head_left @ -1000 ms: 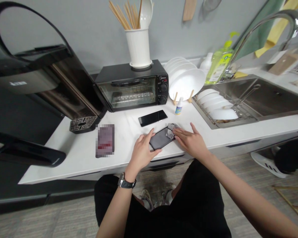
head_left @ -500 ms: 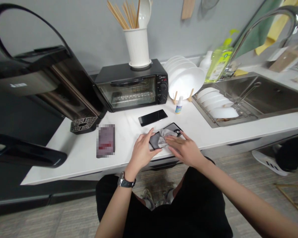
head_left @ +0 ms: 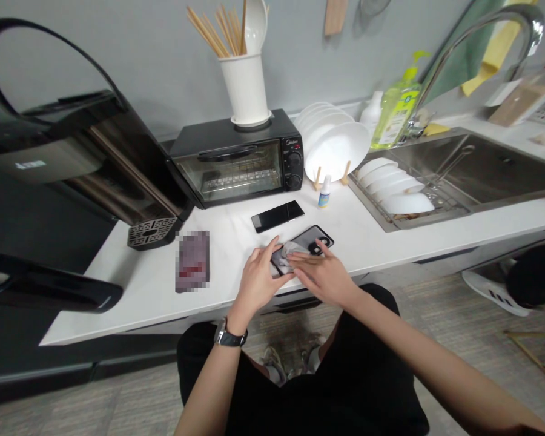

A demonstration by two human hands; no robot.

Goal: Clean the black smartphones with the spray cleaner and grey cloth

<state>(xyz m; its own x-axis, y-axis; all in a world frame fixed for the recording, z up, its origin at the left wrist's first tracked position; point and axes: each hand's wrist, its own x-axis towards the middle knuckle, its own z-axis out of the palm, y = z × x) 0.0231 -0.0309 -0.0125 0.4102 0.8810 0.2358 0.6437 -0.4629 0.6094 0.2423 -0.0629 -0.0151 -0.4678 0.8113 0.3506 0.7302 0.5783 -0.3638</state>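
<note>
A grey phone case (head_left: 318, 233) with a round camera cutout lies at a slant on the white counter. My left hand (head_left: 260, 274) grips its left end between thumb and fingers. On the case's left half, my right hand (head_left: 323, 275) presses a crumpled grey cloth (head_left: 289, 249) with its fingertips; part of the cloth is hidden under them. Just behind lies a black phone (head_left: 278, 216), screen up. A small white spray bottle (head_left: 324, 192) with a blue and yellow label stands upright to the right of that phone.
A blurred-out dark packet (head_left: 193, 260) lies left of my hands. Behind are a black toaster oven (head_left: 240, 166), plates on a rack (head_left: 338, 151) and a dispenser machine (head_left: 131, 163). The sink (head_left: 495, 175) with bowls is at right. Someone's shoe (head_left: 495, 292) shows on the floor.
My right hand and the cloth have moved left along the grey case, uncovering its camera end. My left hand keeps its hold. The view has shifted slightly.
</note>
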